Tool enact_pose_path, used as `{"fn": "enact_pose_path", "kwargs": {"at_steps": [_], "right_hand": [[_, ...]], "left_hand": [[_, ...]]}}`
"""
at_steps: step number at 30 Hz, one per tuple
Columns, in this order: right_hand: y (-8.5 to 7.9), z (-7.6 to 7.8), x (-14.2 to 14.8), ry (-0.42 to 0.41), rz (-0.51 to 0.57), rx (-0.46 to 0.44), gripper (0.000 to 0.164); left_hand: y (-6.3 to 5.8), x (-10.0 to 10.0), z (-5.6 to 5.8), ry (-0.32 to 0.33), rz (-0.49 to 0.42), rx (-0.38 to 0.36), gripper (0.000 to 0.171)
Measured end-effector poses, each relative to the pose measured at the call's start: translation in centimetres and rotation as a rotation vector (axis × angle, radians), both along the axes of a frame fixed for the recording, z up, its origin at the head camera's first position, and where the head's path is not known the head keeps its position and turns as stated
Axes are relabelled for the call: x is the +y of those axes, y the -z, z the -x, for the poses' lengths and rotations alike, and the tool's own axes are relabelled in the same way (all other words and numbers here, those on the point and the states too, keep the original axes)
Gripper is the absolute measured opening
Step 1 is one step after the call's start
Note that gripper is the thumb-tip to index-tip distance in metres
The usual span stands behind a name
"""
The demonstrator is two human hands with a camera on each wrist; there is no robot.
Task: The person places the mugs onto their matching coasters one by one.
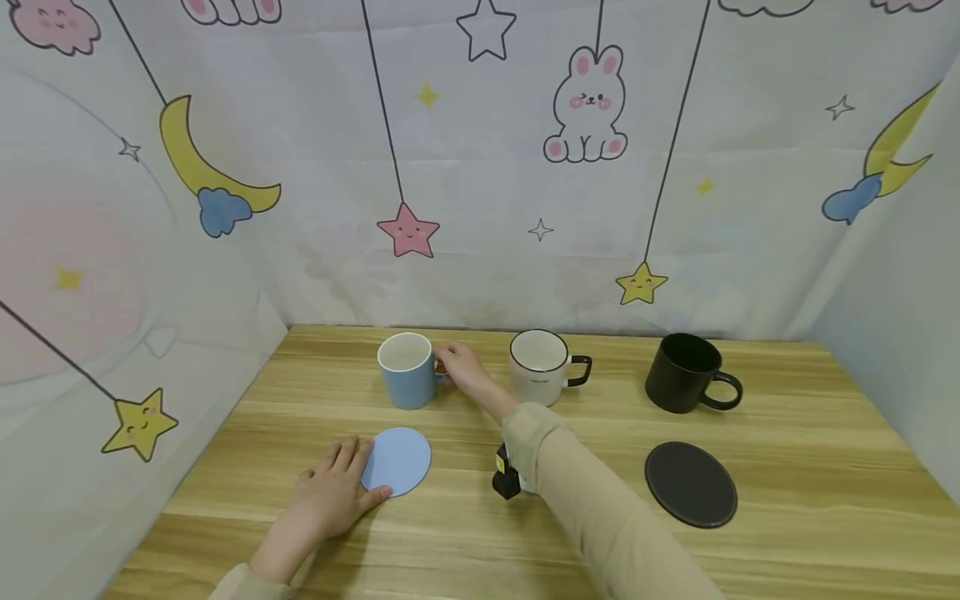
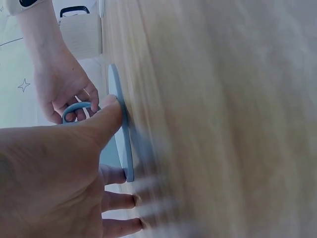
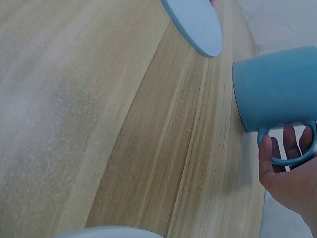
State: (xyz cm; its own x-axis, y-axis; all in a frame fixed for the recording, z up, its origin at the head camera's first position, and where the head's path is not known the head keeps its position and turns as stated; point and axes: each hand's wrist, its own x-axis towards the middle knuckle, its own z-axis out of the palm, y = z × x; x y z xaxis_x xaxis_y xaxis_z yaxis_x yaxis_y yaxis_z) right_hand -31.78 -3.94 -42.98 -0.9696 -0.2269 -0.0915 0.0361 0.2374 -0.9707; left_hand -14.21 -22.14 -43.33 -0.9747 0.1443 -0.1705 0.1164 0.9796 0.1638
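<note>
My right hand [image 1: 467,371] grips the handle of a light blue mug [image 1: 409,379] with a white inside, at the back left of the table. In the right wrist view its fingers pass through the mug handle [image 3: 292,161] and the thumb lies against it. My left hand [image 1: 327,492] rests nearly flat beside a round light blue coaster [image 1: 401,461], in front of the mug. Its thumb and index finger touch the coaster's rim on two sides, while the other fingers [image 2: 119,201] reach down to the wood, spread apart.
A white mug [image 1: 538,375] with a black rim and handle stands just right of my right hand. Farther right are a black mug [image 1: 681,375] and, in front of it, a black round coaster [image 1: 690,485]. A printed curtain [image 1: 487,192] closes off the wooden table's [image 1: 450,550] back.
</note>
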Motion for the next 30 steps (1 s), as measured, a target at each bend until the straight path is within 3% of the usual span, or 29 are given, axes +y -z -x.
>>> {"fn": "enact_pose_path", "kwargs": {"at_steps": [15,30], "right_hand": [[0.11,0.23,0.36,0.032,0.061,-0.008,0.027],[0.46,-0.07,0.05,0.099,0.162,-0.083,0.031]], "left_hand": [[-0.03,0.07,-0.01,0.001,0.009,0.014,0.083],[-0.11,0.09,-0.09,-0.001,0.002,0.002,0.083]]}}
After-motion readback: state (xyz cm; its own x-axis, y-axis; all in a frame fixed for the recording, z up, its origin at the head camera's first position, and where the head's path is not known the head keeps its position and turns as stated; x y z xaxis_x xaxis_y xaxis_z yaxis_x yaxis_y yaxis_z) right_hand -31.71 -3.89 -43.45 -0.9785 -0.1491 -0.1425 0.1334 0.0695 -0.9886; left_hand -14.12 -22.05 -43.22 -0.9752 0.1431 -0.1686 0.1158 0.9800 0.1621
